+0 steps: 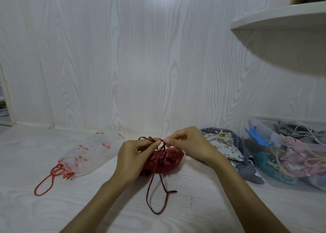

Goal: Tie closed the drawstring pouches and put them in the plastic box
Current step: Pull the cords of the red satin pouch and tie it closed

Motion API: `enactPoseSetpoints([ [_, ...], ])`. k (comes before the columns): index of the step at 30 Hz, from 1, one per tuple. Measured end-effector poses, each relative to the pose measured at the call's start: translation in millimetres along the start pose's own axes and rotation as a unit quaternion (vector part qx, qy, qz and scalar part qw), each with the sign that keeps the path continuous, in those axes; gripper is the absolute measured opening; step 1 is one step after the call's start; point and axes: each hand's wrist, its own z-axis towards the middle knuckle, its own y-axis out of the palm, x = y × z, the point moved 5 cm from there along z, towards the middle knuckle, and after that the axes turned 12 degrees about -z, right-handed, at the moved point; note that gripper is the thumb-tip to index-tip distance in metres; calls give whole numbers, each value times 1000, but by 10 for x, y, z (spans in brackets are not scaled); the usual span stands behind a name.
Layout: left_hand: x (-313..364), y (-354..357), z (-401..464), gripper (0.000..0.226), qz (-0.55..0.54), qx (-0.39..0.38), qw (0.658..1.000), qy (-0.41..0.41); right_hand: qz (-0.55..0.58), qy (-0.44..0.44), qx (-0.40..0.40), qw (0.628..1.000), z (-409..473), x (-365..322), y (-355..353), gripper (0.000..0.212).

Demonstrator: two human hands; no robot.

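Two bare forearms rise from the bottom edge of the frame, cut off below the elbows, and meet just below the centre. No brand, label or writing can be read anywhere. Left hand (131, 159) and right hand (189, 144) each pinch the dark red cord (155, 185) between thumb and fingertips, the fingertips almost touching above the red pouch (167, 162); the knot itself is too small to make out. That pouch sits on the white table (53, 211) directly under and between the hands, its left side hidden by the left hand, and the cord's loose loops trail toward the camera. At the left of the frame lies a white pouch with red flowers (88, 153), its red drawstring (47, 181) looping out toward the lower left, well apart from the hands. Just right of the right wrist is a heap of grey printed pouches (229, 148), partly hidden by the forearm. At the right edge stands the clear plastic box (261, 127) with a blue latch (255, 135), cut off by the frame, holding pouches blurred through its wall. A white shelf (282, 19) juts in at the upper right.
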Motion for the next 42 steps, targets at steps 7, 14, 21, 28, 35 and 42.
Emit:
enactPoseSetpoints([
  [7, -39, -162, 100, 28, 17, 69, 998, -1, -305, -45, 179, 934, -26, 125, -231, 17],
  [14, -212, -129, 118, 28, 46, 24, 997, -52, 265, 89, -45, 959, 54, 157, 9, 18],
  [21, -137, -185, 182, 12, 2, 28, 996, -83, 415, 109, -160, 889, -1, 238, 117, 19],
  [28, -222, -162, 144, 13, 31, -9, 989, -142, -68, 120, -7, 990, -2, 284, -97, 55],
  [35, -79, -452, 150, 43, 57, -7, 957, -285, -33, 114, -87, 989, -86, 230, -178, 21],
  [42, 266, -59, 118, 51, 267, -250, 924, -113, 125, 164, -118, 971, -319, 181, -153, 17],
])
